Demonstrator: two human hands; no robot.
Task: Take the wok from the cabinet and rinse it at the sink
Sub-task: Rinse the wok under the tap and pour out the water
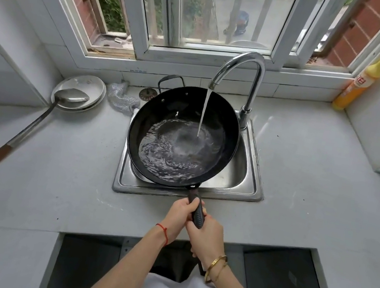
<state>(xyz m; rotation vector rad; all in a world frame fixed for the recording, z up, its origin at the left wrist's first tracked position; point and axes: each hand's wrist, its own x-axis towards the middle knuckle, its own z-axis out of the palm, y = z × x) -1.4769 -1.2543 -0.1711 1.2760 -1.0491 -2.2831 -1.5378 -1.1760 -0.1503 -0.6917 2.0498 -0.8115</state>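
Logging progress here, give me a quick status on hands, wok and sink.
Left hand and right hand both shut on wok handle. Wok over sink, tap running into it, water pooling. Nothing in the way.

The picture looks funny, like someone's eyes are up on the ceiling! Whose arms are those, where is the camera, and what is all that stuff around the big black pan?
There is no machine here, just a person. The camera sits on their head and looks down, so you see their own two arms reaching out.

Both hands hold one thing: the left hand and the right hand are wrapped around the long dark handle of a black wok. The wok is held over the metal sink. Water runs from the curved tap into it and swirls in the bottom.

On the grey counter, to the left, a big metal ladle rests its scoop on stacked plates, next to a silvery scrubber. A yellow bottle stands far right by the window.
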